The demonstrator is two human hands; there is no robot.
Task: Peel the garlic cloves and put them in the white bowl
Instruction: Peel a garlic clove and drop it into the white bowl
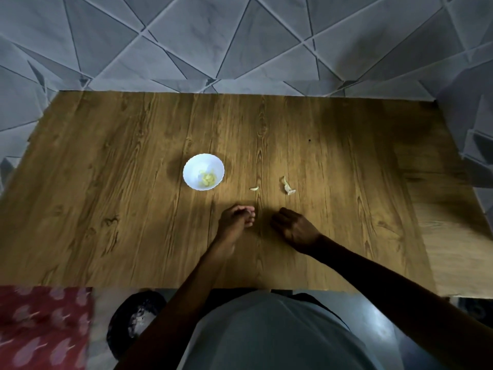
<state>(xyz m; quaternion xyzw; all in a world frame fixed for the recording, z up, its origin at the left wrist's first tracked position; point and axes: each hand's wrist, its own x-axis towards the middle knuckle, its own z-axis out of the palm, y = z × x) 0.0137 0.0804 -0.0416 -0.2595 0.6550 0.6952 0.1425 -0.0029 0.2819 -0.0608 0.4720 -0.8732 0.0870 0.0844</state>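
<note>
1. Left hand point(236, 222): fingertips bunched near the table's point(106, 182) front edge; whether it holds a clove cannot be told
2. Right hand point(296, 228) beside it, curled, contents shadowed
3. White bowl point(192, 166) mid-table holds peeled cloves point(207, 178)

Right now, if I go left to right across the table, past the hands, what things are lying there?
white bowl with peeled garlic inside → small pale scrap → crumpled garlic skin
</note>
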